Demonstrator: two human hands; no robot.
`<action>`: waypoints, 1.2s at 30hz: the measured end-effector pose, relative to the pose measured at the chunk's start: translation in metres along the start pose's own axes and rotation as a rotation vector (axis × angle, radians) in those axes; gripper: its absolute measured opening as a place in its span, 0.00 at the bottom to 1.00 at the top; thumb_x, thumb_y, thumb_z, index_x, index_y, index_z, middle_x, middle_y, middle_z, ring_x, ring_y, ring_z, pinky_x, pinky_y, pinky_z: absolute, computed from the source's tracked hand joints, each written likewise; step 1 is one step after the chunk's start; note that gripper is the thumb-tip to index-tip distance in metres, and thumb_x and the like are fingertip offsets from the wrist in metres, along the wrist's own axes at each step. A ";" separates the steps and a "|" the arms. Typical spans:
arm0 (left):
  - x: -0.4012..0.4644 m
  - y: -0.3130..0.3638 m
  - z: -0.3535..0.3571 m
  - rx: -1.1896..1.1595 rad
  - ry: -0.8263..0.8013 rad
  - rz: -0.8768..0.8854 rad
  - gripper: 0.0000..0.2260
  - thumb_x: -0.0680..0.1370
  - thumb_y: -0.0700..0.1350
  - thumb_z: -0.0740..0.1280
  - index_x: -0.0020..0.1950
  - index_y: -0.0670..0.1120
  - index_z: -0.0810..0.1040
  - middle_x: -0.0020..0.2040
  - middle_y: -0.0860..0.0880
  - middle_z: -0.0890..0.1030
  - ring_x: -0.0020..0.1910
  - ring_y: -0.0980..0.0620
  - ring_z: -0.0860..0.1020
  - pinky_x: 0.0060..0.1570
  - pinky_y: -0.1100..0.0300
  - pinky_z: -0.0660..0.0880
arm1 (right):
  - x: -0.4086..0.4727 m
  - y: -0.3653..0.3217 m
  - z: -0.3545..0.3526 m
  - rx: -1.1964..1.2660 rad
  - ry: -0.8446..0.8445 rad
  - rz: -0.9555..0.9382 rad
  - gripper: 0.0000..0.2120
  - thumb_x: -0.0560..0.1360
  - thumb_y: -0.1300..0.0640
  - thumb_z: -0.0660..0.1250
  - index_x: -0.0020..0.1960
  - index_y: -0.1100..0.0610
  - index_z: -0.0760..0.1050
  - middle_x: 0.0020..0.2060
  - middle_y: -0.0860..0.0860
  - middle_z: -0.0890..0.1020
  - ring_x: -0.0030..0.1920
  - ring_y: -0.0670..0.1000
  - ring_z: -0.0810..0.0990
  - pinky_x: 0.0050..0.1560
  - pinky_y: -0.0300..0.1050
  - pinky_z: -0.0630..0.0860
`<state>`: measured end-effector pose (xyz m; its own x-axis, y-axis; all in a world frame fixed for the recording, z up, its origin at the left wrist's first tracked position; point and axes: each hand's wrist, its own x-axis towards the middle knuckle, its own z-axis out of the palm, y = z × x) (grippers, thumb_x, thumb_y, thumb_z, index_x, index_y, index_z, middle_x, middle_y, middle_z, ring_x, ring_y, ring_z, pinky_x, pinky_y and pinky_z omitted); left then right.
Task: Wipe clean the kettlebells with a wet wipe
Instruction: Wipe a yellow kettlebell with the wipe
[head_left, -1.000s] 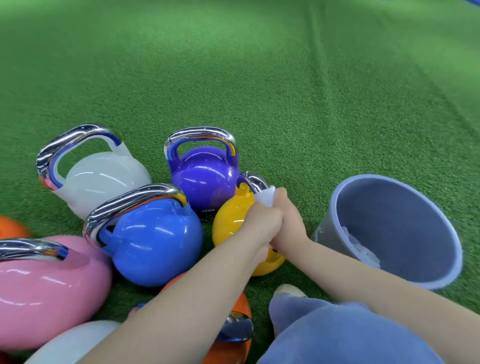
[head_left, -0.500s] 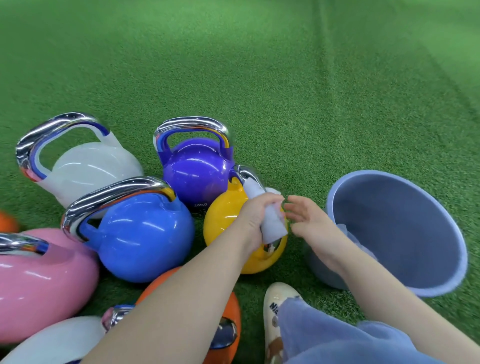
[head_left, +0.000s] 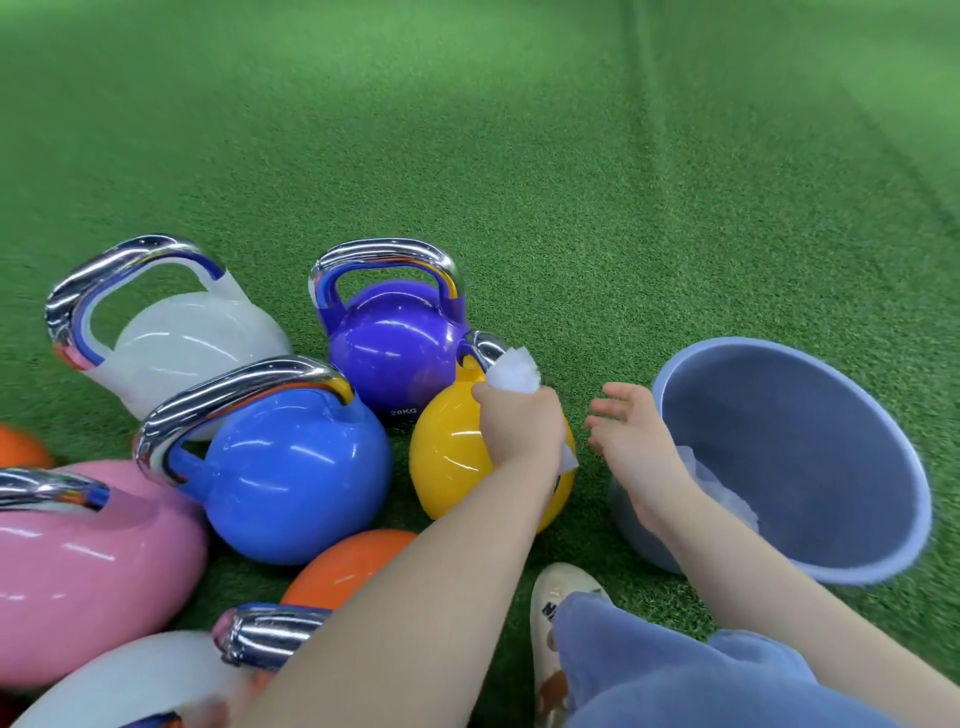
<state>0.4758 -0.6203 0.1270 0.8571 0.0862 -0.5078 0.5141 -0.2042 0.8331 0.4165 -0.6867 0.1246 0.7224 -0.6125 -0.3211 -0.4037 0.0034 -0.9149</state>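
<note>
A yellow kettlebell (head_left: 447, 457) stands on the green turf beside a purple kettlebell (head_left: 395, 348). My left hand (head_left: 522, 423) is shut on a white wet wipe (head_left: 513, 371) wrapped around the yellow kettlebell's chrome handle (head_left: 485, 347). My right hand (head_left: 636, 434) hovers open and empty just right of it, fingers spread, in front of the bucket. A blue kettlebell (head_left: 291, 467), a white kettlebell (head_left: 187, 343) and a pink kettlebell (head_left: 83, 566) lie to the left.
A grey-blue bucket (head_left: 883, 431) with used white wipes (head_left: 722, 493) inside sits at the right, tilted toward me. An orange kettlebell (head_left: 348, 566) and another white kettlebell (head_left: 119, 680) lie near my left arm. My shoe (head_left: 558, 592) and blue trouser leg are below. Open turf stretches ahead.
My right hand let go of the handle and drew away to the right, opening. My left hand slid the wipe up along the yellow kettlebell's handle.
</note>
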 end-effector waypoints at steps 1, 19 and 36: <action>-0.002 0.001 0.000 0.059 0.020 0.020 0.16 0.73 0.38 0.63 0.58 0.41 0.64 0.52 0.40 0.79 0.52 0.39 0.78 0.45 0.54 0.73 | -0.002 -0.002 0.002 -0.030 0.007 -0.031 0.21 0.75 0.71 0.54 0.66 0.59 0.63 0.56 0.53 0.72 0.51 0.48 0.73 0.42 0.34 0.70; 0.037 0.040 -0.005 0.010 -0.154 -0.207 0.18 0.76 0.40 0.67 0.64 0.39 0.69 0.61 0.45 0.76 0.53 0.47 0.76 0.43 0.59 0.66 | -0.012 0.007 0.037 -0.496 -0.153 -0.180 0.26 0.66 0.54 0.73 0.58 0.60 0.65 0.53 0.56 0.75 0.50 0.55 0.74 0.43 0.43 0.67; 0.038 0.064 -0.037 -0.022 -0.274 -0.153 0.10 0.75 0.40 0.65 0.54 0.39 0.70 0.47 0.41 0.75 0.44 0.48 0.75 0.47 0.55 0.72 | -0.006 0.005 0.049 -0.980 0.118 -0.829 0.22 0.66 0.53 0.65 0.57 0.61 0.67 0.44 0.56 0.79 0.39 0.56 0.81 0.34 0.44 0.77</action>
<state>0.5419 -0.5944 0.1690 0.7311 -0.1522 -0.6651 0.6392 -0.1878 0.7457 0.4381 -0.6441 0.1102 0.9208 -0.2188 0.3230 -0.1389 -0.9576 -0.2525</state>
